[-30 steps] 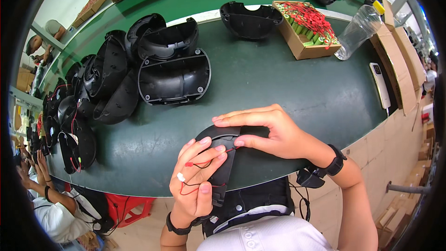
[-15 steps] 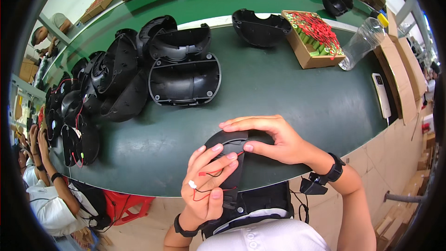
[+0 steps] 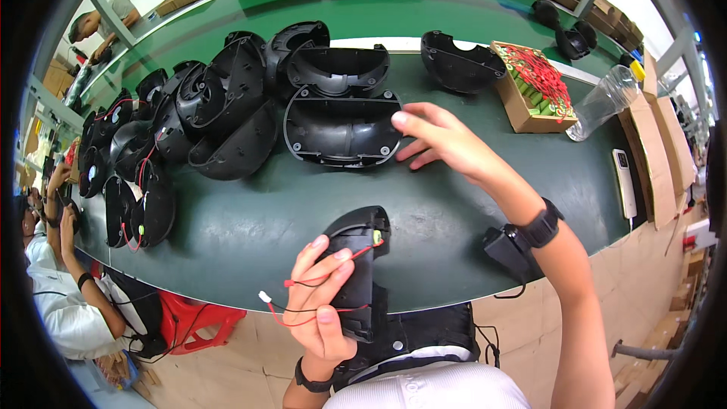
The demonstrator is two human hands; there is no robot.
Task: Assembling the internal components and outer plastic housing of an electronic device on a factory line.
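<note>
My left hand [image 3: 318,314] holds a black curved plastic housing [image 3: 359,265] near the table's front edge. Tucked in its upper end is a small green cell [image 3: 377,237]. Red and black wires run from the housing across my fingers, ending in a red connector [image 3: 288,283] and a white connector [image 3: 264,297]. Farther up, my right hand [image 3: 447,140] reaches with fingers apart to the right rim of an open black half-shell [image 3: 341,132], hollow side up. Whether the fingertips touch the rim I cannot tell.
Several black shells [image 3: 219,106] are piled at the left, some wired. One lone shell [image 3: 462,68] stands beyond my right hand. A cardboard box [image 3: 530,119] of green wired cells, a clear bottle [image 3: 606,102] and a white handheld device [image 3: 624,182] sit at the right. Co-workers sit at left.
My right hand has left the housing and moved up to the half-shell. The housing in my left hand is now uncovered, showing the green cell. The view has shifted slightly.
</note>
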